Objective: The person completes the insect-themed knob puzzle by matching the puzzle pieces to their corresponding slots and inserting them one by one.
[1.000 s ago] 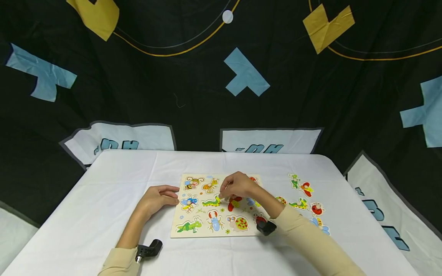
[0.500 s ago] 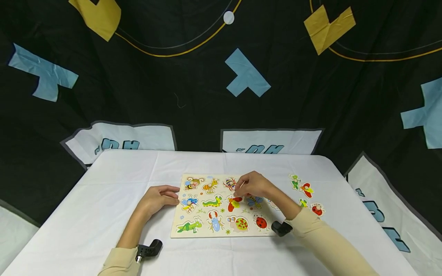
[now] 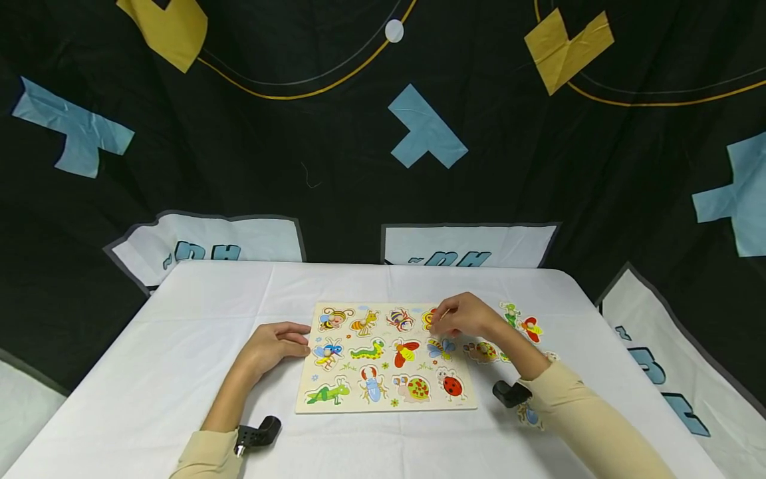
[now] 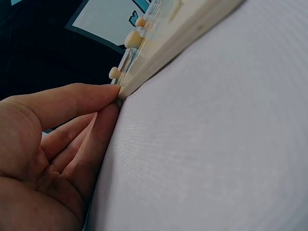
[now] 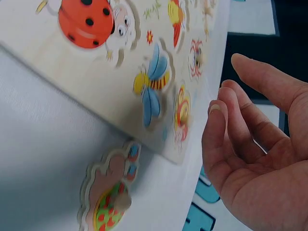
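My left hand (image 3: 266,349) rests at the left edge of a wooden insect puzzle board (image 3: 353,405). In the left wrist view, its thumb and fingers touch the board's side, their tips close together. Over the board's far right corner hovers my right hand (image 3: 469,315), thumb apart from the bent fingers and nothing between them. In the right wrist view, a butterfly piece (image 5: 182,115) with a knob lies in its slot near that hand. A spider piece (image 5: 195,58) with a knob is beside it, while the blue-winged bee picture (image 5: 151,86) shows no knob.
A knobbed snail piece (image 3: 482,352) lies on the white table (image 3: 371,442) just right of the board. Farther right are a green insect piece (image 3: 510,314), a red-winged piece (image 3: 531,328) and a blue-winged piece (image 3: 529,415), partly covered by the right sleeve.
My right hand has moved right across the board, from above the caterpillar to the far right corner, uncovering the spider and red-winged pictures. The left hand stays at the edge.
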`<state>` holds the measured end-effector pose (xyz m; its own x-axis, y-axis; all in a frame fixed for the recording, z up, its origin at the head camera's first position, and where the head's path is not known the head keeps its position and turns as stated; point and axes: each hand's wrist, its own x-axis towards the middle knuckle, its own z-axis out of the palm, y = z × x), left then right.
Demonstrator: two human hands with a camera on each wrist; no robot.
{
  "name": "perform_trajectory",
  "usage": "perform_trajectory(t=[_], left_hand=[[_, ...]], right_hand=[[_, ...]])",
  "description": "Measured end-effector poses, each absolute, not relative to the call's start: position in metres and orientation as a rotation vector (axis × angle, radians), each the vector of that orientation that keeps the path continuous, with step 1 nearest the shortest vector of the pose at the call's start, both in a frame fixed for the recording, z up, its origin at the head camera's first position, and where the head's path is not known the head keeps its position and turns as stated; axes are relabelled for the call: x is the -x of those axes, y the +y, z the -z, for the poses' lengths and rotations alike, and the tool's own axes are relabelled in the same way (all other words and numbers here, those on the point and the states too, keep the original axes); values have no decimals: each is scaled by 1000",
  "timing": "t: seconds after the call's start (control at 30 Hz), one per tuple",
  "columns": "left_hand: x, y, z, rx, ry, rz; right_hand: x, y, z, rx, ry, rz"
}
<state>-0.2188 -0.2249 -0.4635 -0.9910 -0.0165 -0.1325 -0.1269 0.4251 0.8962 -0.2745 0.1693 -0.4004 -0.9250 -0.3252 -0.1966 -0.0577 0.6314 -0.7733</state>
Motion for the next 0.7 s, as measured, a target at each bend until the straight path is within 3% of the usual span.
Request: perform_trajectory(t=[0.7], left_hand=[[218,-224,463,123,2546,-1646]], right_hand=[[275,218,399,175,2602,1093]])
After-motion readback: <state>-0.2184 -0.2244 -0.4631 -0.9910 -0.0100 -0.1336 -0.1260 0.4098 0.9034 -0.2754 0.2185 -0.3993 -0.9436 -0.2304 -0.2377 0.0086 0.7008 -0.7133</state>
